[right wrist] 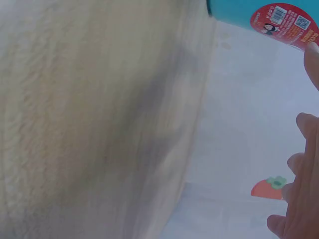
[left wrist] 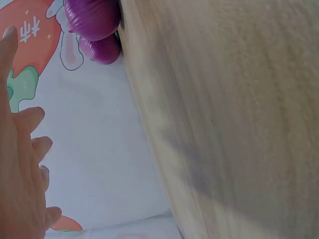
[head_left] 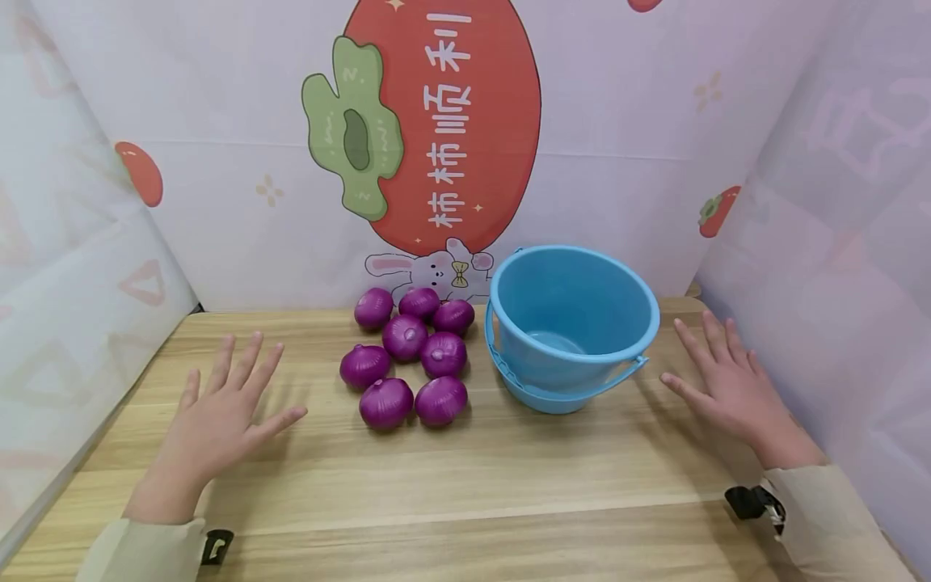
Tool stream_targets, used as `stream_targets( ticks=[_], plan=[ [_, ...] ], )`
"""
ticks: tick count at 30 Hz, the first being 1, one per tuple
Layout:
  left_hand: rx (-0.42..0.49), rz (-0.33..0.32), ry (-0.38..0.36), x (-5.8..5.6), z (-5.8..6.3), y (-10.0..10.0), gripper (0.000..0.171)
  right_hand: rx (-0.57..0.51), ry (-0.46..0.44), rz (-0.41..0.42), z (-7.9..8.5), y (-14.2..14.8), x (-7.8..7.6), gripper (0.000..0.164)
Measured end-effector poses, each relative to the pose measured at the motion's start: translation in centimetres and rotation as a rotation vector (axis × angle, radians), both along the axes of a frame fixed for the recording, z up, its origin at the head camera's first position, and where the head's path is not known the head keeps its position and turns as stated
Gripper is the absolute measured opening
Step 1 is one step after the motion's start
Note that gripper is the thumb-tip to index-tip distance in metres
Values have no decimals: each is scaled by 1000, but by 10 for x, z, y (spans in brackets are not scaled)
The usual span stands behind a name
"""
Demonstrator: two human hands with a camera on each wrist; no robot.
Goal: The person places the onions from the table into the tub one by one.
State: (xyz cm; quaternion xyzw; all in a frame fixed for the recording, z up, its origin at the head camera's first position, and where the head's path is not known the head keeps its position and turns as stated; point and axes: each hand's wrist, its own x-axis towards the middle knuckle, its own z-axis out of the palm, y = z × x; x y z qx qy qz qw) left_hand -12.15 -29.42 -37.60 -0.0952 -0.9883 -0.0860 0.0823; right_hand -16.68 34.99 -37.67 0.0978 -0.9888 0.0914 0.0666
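My left hand is spread over the left part of the table, fingers straight, holding nothing. To its right lies a group of several purple onions, which also show at the top of the left wrist view as shiny onions. A blue bucket stands upright just right of the onions, its handle hanging down at the front. I see no onion inside it. My right hand is spread to the right of the bucket, apart from it and holding nothing. The right wrist view shows a red label on the bucket's side.
The wood-grain table has a printed white cloth behind it, with a large red fruit picture. More cloth walls enclose the left and right sides. Black straps sit at both wrists.
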Motion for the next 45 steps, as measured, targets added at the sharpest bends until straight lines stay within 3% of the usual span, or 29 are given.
stream_targets(
  ticks=[11, 21, 30, 45],
  plan=[
    [27, -110, -13, -2, 3, 11, 91, -56, 26, 10, 9, -3, -5, 81],
    [22, -222, 111, -11, 3, 23, 86, -169, 74, 39, 22, -4, -7, 75],
    [31, -240, 121, -12, 4, 35, 85, -249, 103, 65, 34, -11, -9, 72],
    [33, -320, 166, -17, 5, 57, 84, -349, 159, 182, 46, -36, -14, 70]
  ],
)
